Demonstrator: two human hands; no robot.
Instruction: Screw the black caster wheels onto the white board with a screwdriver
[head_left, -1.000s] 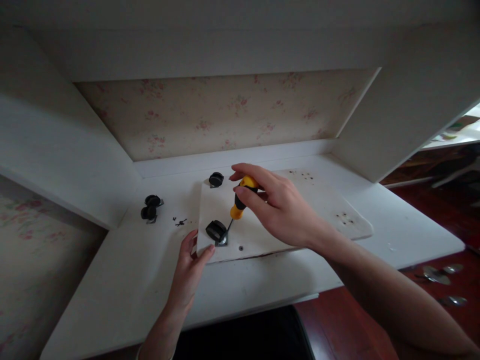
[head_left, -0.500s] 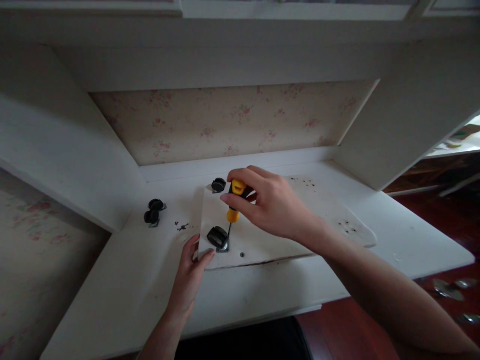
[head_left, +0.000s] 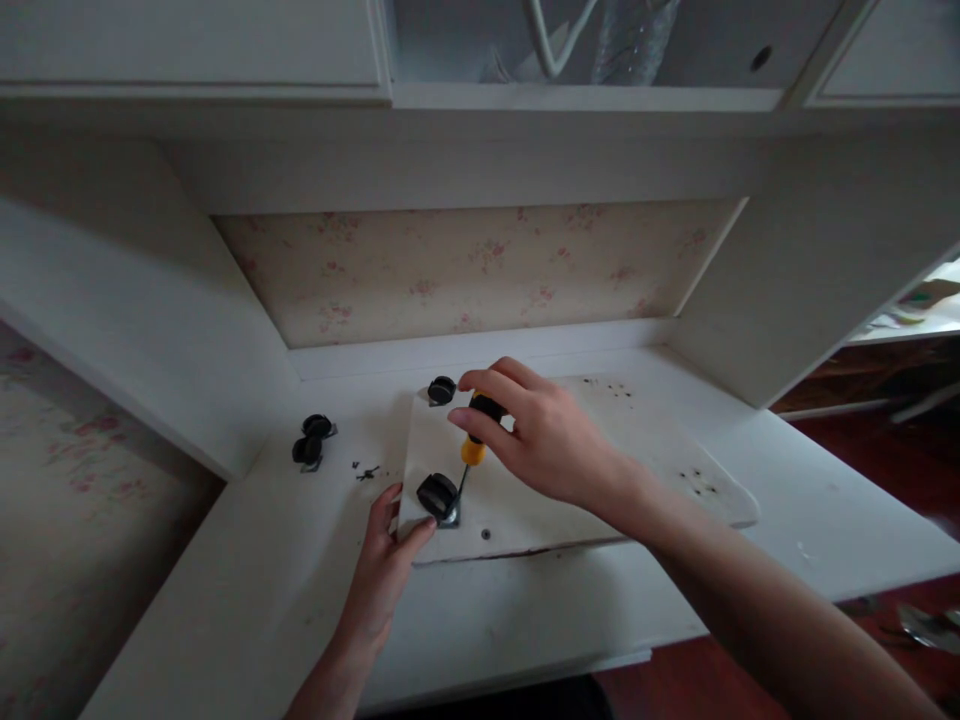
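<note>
My right hand [head_left: 536,425] grips a yellow and black screwdriver [head_left: 473,452]. Its shaft points down at the metal plate of a black caster wheel [head_left: 437,495] near the left front corner of a white board [head_left: 540,505]. The screw under the tip is too small to make out. My left hand [head_left: 391,545] holds that corner of the board, thumb on top beside the caster and fingers curled round the left edge. Another caster [head_left: 441,390] sits at the board's far left corner. Groups of screw holes [head_left: 697,482] show at the board's right end.
Two loose casters [head_left: 311,440] lie on the white desk [head_left: 255,580] to the left, with several small dark screws [head_left: 367,473] nearby. White side panels flank the desk, and a shelf [head_left: 585,97] runs above it. Wallpaper covers the back.
The view has tilted up, showing more of the shelf above. My right hand's fingers have shifted round the screwdriver handle, while the left hand keeps its hold on the board.
</note>
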